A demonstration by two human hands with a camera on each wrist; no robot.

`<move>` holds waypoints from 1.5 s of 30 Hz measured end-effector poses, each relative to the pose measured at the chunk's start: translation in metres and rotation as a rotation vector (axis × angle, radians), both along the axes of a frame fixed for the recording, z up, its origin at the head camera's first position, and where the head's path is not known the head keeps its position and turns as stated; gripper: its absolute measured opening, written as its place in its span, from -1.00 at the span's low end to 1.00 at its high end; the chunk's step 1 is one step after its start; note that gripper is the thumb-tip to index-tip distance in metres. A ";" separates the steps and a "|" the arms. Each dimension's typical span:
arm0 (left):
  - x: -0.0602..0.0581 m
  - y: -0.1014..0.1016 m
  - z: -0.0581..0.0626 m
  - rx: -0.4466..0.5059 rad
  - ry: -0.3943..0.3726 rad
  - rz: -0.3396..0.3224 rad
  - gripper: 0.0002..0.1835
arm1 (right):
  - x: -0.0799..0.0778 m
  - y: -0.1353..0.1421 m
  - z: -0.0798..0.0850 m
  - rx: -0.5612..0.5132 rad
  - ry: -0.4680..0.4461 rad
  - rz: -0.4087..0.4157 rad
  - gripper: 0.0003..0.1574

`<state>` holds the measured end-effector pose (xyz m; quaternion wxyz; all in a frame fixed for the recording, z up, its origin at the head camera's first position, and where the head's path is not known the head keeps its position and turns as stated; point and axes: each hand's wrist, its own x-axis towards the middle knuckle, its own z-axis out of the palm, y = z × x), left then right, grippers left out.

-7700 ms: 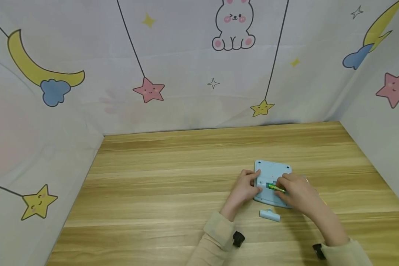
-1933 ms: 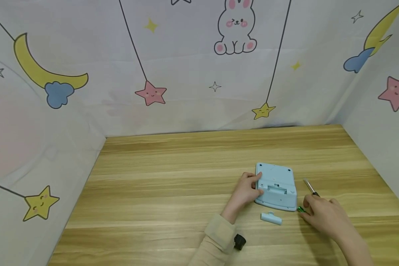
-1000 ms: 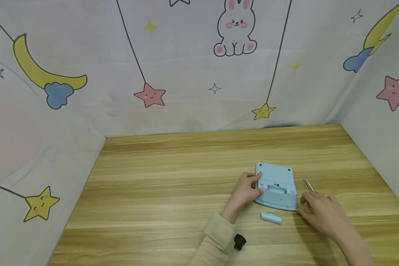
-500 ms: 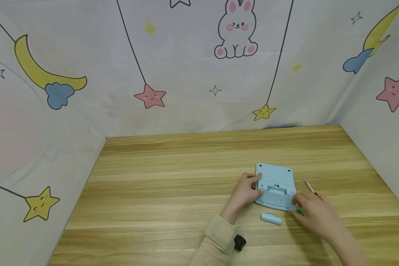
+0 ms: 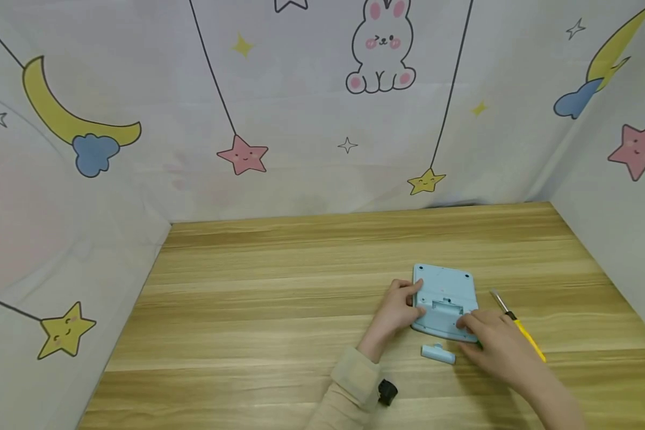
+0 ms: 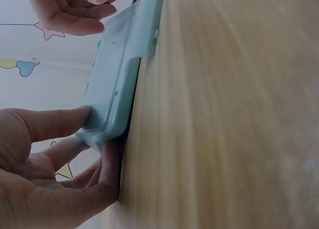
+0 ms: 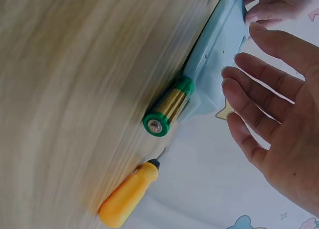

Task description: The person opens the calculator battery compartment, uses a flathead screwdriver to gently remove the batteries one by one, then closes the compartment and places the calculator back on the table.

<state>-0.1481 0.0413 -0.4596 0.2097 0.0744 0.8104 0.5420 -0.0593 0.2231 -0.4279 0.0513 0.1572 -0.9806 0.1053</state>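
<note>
A light-blue calculator (image 5: 445,283) lies back side up on the table, its battery compartment (image 5: 448,307) uncovered with no battery visible inside. My left hand (image 5: 393,307) holds its left edge, thumb on top and fingers at the side and underneath. My right hand (image 5: 497,343) hovers over the lower right corner; the right wrist view shows its fingers spread and holding nothing. Below that hand, a green and gold battery (image 7: 172,104) lies on the table against the calculator's edge. The small light-blue battery cover (image 5: 438,353) sits just in front of the calculator.
A screwdriver (image 5: 527,337) with a yellow handle lies to the right of the calculator, partly behind my right hand. White printed cloth (image 5: 301,119) stands along the back and sides of the wooden table (image 5: 279,310).
My right hand first held the battery at the compartment, then brought it right to the table and let go. It has since shifted left over the calculator's corner, uncovering the screwdriver's handle.
</note>
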 end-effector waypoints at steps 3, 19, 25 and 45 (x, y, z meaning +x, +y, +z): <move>0.001 -0.001 0.000 -0.006 0.004 -0.003 -0.33 | 0.001 -0.005 0.000 0.006 -0.036 -0.001 -0.65; 0.004 -0.004 -0.001 -0.011 0.023 -0.025 -0.34 | 0.003 -0.026 -0.005 0.042 -0.068 0.065 -0.61; 0.004 -0.005 -0.001 -0.013 0.032 -0.035 -0.34 | 0.003 -0.031 -0.006 0.059 -0.086 0.073 -0.61; 0.003 -0.004 -0.003 -0.030 0.031 -0.028 -0.34 | 0.005 -0.033 -0.013 0.080 -0.144 0.058 -0.70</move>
